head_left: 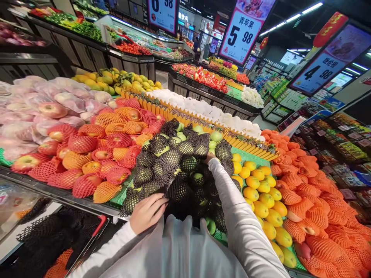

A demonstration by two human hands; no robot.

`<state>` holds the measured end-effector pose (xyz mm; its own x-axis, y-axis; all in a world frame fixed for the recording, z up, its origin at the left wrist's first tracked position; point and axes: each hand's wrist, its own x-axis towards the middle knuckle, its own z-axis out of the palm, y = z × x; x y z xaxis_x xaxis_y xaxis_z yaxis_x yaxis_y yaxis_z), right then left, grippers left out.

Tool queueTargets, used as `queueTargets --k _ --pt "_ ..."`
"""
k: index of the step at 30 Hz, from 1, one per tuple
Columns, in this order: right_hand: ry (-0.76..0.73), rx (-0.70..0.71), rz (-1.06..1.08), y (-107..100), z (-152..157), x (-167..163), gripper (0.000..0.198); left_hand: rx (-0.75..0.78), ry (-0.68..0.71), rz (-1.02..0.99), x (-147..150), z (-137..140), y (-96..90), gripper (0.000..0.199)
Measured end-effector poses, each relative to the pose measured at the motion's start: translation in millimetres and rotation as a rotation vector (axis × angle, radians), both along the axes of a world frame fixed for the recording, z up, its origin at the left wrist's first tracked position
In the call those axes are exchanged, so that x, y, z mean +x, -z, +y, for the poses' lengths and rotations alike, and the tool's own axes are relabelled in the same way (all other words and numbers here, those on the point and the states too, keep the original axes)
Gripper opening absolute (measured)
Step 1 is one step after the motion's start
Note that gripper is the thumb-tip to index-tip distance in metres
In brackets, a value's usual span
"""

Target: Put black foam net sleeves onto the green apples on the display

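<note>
A pile of green apples, many in black foam nets (171,168), lies in front of me on the sloping stand. My left hand (149,210) is at the pile's near left, its fingers bent and pressed together at the edge of a black foam net; its thumb is hidden. Farther up, my right hand (211,156) reaches to the back of the pile and touches a netted green apple (202,146). Most of the right fingers are out of sight. Bare green apples (216,136) lie just beyond this hand.
Red apples in red and orange nets (95,144) lie to the left, oranges (262,193) and orange-netted fruit (327,216) to the right. A low yellow divider (185,116) runs behind. Below left is a cart with a red corner (100,225). Price signs (243,31) hang overhead.
</note>
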<state>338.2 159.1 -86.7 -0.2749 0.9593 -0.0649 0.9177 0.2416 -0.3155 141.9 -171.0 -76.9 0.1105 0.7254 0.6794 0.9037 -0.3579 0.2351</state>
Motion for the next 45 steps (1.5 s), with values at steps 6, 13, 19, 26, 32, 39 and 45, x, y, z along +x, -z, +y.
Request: queueTargets --k 6,13,19,26,32,39,45 --pt "0.058 -0.12 -0.219 14.2 19.3 2.2 0.045 -0.08 -0.021 -0.046 7.5 -6.2 15.3 0.02" --pt "0.064 -0.101 -0.305 15.7 12.7 -3.2 0.061 -0.008 -0.008 -0.016 13.4 8.9 -1.9 0.023" --pt "0.083 -0.006 -0.297 -6.6 4.3 -12.5 0.064 0.065 -0.004 -0.025 5.5 4.3 -7.3 0.015" --pt "0.185 0.169 -0.26 -83.8 -15.3 24.2 0.077 0.1 -0.05 -0.014 -12.9 2.9 -4.6 0.01" --pt "-0.063 0.246 0.041 -106.0 -101.2 57.4 0.056 0.144 -0.133 -0.005 -16.9 15.7 -10.0 0.01" --pt "-0.234 0.199 0.017 -41.0 -178.0 27.3 0.063 0.213 -0.215 -0.009 -19.8 31.2 -28.8 0.009" --pt "-0.229 0.181 0.194 -3.3 -193.1 14.7 0.085 0.22 -0.221 0.04 -39.0 29.0 -28.0 0.015"
